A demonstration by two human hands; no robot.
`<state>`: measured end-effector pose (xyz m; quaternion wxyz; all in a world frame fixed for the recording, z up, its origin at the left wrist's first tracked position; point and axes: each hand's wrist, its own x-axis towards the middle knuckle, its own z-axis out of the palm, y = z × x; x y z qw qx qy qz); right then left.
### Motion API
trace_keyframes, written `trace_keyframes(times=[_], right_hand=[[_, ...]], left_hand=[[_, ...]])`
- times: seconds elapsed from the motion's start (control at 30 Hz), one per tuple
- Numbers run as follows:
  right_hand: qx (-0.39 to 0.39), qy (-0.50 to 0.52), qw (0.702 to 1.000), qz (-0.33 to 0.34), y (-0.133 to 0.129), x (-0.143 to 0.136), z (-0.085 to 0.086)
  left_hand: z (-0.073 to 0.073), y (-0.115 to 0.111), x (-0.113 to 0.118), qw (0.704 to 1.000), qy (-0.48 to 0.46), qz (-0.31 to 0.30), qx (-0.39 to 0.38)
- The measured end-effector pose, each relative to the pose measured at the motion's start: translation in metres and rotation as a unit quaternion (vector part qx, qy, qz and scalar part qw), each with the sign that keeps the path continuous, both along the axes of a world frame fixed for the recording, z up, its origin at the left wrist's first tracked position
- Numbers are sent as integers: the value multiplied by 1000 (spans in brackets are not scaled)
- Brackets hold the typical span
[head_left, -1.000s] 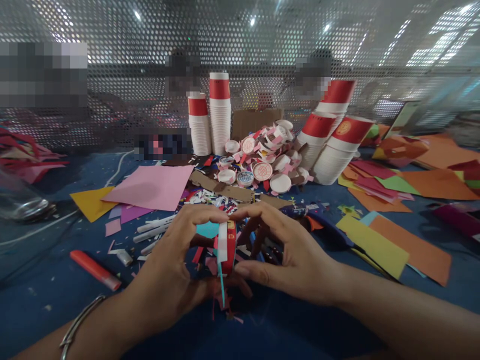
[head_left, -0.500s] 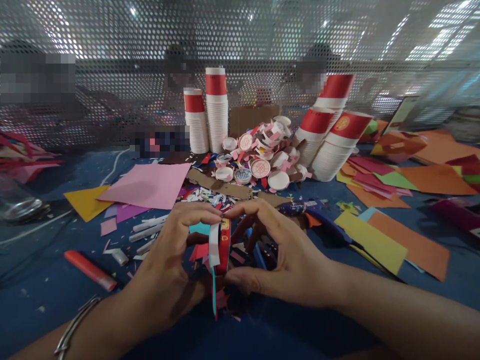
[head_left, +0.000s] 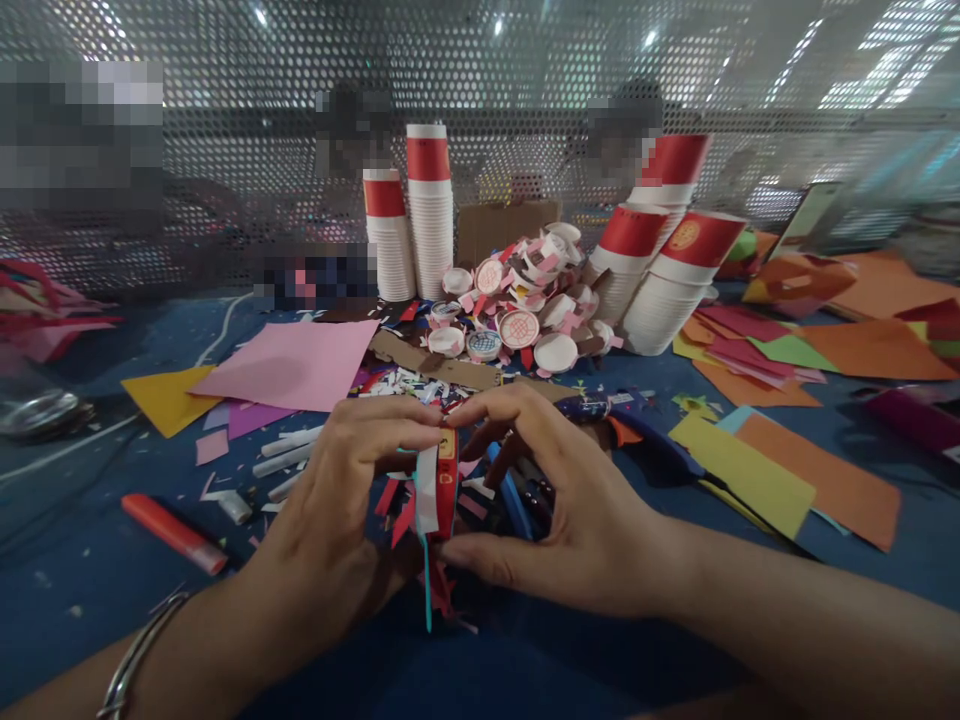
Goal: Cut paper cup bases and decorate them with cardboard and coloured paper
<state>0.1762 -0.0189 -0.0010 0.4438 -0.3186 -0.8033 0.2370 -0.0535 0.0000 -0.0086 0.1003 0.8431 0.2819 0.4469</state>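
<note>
Between my two hands a cut paper-cup piece (head_left: 447,490) stands on edge, red outside with yellow print, with a white strip along its left side and a thin teal edge hanging below. My left hand (head_left: 337,500) curls around its left side, fingertips at the top edge. From the right, my right hand (head_left: 562,500) pinches it, forefinger on top and thumb low. My palms hide part of its faces. Under the hands lie red and pink paper scraps (head_left: 390,505) and a blue pen (head_left: 510,490).
Behind the hands rises a pile of cut cup bottoms (head_left: 517,330), flanked by paper-cup stacks (head_left: 431,230). Coloured paper sheets (head_left: 285,365) lie left, others (head_left: 757,480) right. A red marker (head_left: 172,530) and white rolled sticks (head_left: 289,450) rest left; a blue tool (head_left: 652,440) lies right.
The paper-cup piece has turned slightly, and less of its teal face shows on the left. Both hands keep their hold. The whole view has shifted a little.
</note>
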Motion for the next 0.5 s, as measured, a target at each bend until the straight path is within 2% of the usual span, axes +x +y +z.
trace_keyframes(times=[0.1,0.4,0.5], right_hand=[[12,-5,1000,1,-1,1,0],[15,-14,1000,12,-1,2,2],[19,-18,1000,12,0,3,2]], left_hand=[[1,-2,-1,999,27,-37,-10],[2,-3,1,998,33,-27,-39],[-1,-1,0,998,37,-5,-45]])
